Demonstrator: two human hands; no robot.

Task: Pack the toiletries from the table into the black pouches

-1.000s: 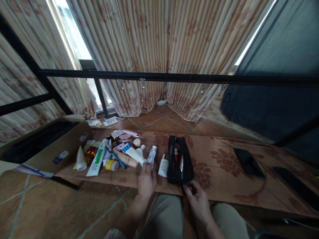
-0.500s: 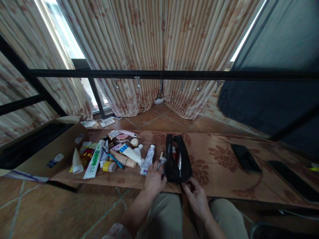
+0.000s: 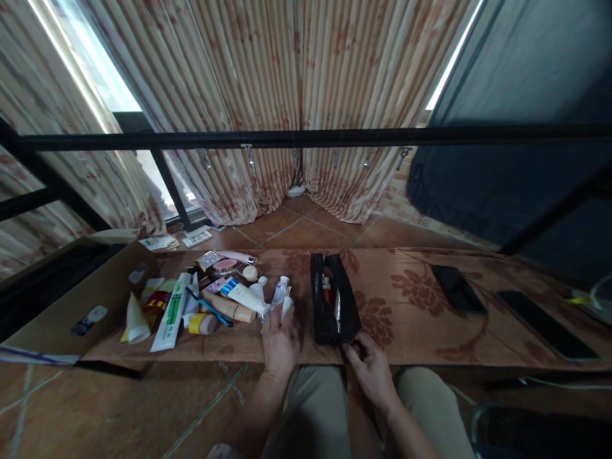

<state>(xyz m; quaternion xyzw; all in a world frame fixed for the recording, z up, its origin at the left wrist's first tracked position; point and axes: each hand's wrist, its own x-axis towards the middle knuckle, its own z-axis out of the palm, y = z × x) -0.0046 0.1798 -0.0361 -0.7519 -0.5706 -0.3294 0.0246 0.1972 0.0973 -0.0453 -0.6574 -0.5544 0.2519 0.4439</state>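
2 half-curled hands (image 3: 281,343) (image 3: 370,370): left around a small bottle (image 3: 287,303), right in pinch on black pouch (image 3: 350,303)

Seemingly a home, given the patterned curtains (image 3: 258,76), flowered tablecloth (image 3: 411,331) and tiled floor (image 3: 119,414)

Pouch (image 3: 351,306): black, soft, just right of centre in the lower half of the frame. Open lengthwise, gap facing up; long axis near upright in the frame, near end leaning right. In the gap, a red item (image 3: 327,292) and a silvery strip (image 3: 338,306).

Bottle (image 3: 287,305): pale, lower middle of the frame, left of the pouch and apart from it. Largely hidden.

Tube (image 3: 279,291): whitish, capped, lying aslant, cap toward the top. Just left of the bottle; contact unclear. Lower end covered.
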